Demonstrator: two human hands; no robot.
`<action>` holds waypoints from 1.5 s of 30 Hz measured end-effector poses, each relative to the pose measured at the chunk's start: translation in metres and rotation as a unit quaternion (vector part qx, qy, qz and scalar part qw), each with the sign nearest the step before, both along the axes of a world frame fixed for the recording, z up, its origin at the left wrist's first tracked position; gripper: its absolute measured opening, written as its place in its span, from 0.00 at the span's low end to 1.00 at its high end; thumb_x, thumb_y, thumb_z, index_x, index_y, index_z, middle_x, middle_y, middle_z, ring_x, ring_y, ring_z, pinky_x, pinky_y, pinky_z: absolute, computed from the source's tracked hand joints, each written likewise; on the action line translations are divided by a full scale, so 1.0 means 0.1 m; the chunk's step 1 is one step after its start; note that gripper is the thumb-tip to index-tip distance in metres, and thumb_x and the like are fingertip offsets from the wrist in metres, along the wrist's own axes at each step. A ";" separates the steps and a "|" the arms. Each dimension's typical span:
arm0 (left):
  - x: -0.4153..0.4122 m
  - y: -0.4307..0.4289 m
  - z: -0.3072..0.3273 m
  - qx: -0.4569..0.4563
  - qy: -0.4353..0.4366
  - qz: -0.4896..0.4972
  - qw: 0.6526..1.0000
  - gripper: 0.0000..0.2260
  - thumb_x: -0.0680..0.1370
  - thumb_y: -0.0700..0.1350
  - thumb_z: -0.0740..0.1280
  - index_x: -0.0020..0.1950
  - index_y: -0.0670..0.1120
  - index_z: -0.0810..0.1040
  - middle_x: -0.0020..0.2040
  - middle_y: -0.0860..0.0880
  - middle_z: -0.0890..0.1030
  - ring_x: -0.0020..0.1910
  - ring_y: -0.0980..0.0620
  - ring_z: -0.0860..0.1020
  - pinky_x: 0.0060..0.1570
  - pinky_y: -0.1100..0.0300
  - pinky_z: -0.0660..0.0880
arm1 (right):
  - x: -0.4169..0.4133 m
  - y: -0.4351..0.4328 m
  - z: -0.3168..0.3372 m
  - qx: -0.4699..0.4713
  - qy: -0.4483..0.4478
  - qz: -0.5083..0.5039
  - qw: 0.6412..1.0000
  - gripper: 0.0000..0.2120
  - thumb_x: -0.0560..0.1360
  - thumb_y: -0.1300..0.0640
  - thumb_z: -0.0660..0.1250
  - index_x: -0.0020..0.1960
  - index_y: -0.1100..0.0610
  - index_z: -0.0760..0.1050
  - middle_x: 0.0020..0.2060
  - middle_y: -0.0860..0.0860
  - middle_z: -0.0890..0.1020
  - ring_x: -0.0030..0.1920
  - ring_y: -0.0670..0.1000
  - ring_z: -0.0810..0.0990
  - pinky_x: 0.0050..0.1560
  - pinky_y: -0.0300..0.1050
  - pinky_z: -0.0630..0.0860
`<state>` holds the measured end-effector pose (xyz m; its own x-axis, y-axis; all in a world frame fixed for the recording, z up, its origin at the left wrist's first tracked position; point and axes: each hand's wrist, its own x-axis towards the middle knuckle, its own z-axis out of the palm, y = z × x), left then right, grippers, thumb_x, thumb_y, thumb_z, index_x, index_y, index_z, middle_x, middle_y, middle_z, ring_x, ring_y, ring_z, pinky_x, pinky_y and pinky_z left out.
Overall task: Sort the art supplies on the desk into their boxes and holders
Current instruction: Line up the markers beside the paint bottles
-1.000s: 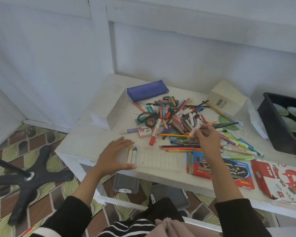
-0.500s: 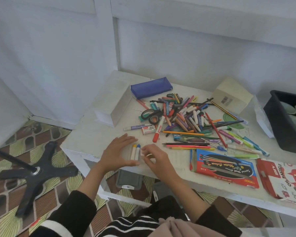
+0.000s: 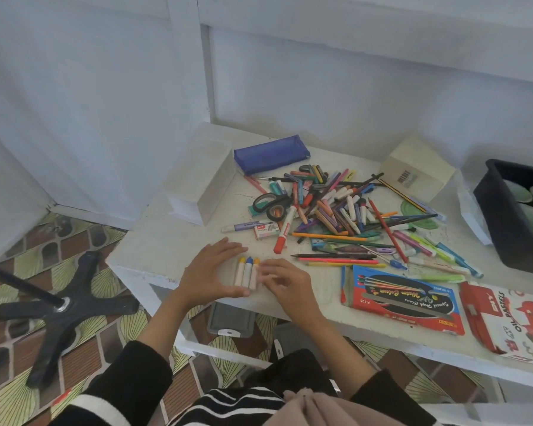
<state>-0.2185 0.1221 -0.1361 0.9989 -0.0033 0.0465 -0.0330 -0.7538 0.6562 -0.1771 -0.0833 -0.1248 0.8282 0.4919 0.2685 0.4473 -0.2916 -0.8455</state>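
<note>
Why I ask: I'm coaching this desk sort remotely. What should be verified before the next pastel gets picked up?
1. Three pastels lie side by side at the front edge of the desk: ok.
2. Left hand rests flat beside them: ok.
3. Right hand empty for the next pick: cannot tell; its fingers curl at the orange-tipped pastel.
4. Pile of supplies uncovered, behind both hands: ok.
5. Oil pastels box lying on the desk at right: ok.
</note>
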 end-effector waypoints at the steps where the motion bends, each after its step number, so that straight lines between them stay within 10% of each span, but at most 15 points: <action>1: 0.00 0.00 0.00 -0.001 0.003 0.002 1.000 0.42 0.57 0.79 0.61 0.68 0.63 0.65 0.69 0.66 0.63 0.72 0.65 0.53 0.73 0.54 0.50 | 0.02 -0.01 0.09 0.020 0.012 -0.014 1.000 0.09 0.73 0.64 0.69 0.53 0.58 0.81 0.49 0.44 0.80 0.47 0.39 0.79 0.46 0.34 0.78; 10: 0.00 -0.01 0.03 0.003 0.010 0.009 1.000 0.45 0.57 0.81 0.59 0.70 0.61 0.66 0.69 0.67 0.62 0.71 0.68 0.53 0.73 0.55 0.51 | 0.76 -0.94 0.44 -0.093 -0.060 -0.271 0.956 0.13 0.75 0.71 0.62 0.56 0.62 0.79 0.51 0.56 0.81 0.48 0.49 0.78 0.47 0.28 0.70; 15: -0.01 -0.01 0.05 0.003 0.008 0.008 1.000 0.46 0.57 0.81 0.58 0.70 0.61 0.66 0.68 0.67 0.61 0.71 0.67 0.53 0.72 0.55 0.51 | 1.10 -1.66 0.41 -0.196 -0.026 -0.416 0.888 0.14 0.72 0.74 0.60 0.52 0.66 0.80 0.51 0.63 0.80 0.53 0.62 0.77 0.54 0.48 0.72; 23: 0.00 -0.02 0.06 0.017 0.020 0.003 1.000 0.46 0.56 0.82 0.56 0.70 0.62 0.64 0.68 0.68 0.59 0.70 0.68 0.51 0.72 0.55 0.50 | 1.40 -2.01 0.15 -0.391 0.077 -0.320 0.860 0.11 0.70 0.63 0.71 0.51 0.54 0.81 0.53 0.59 0.74 0.49 0.60 0.76 0.54 0.51 0.75; 39: 0.00 -0.02 0.07 0.029 0.021 -0.007 0.999 0.48 0.56 0.83 0.54 0.71 0.61 0.62 0.68 0.66 0.58 0.70 0.66 0.50 0.73 0.55 0.49 | 1.30 -2.00 0.41 -0.439 -0.015 -0.344 0.829 0.06 0.76 0.62 0.65 0.52 0.58 0.77 0.48 0.57 0.80 0.46 0.55 0.78 0.49 0.50 0.76; 45: 0.00 -0.02 0.06 0.024 0.022 -0.006 0.999 0.46 0.57 0.82 0.55 0.70 0.62 0.62 0.68 0.67 0.59 0.70 0.67 0.51 0.73 0.54 0.50 | 1.13 -1.75 0.56 -0.165 0.029 -0.368 0.914 0.10 0.76 0.56 0.66 0.57 0.57 0.76 0.42 0.56 0.81 0.39 0.53 0.79 0.42 0.48 0.78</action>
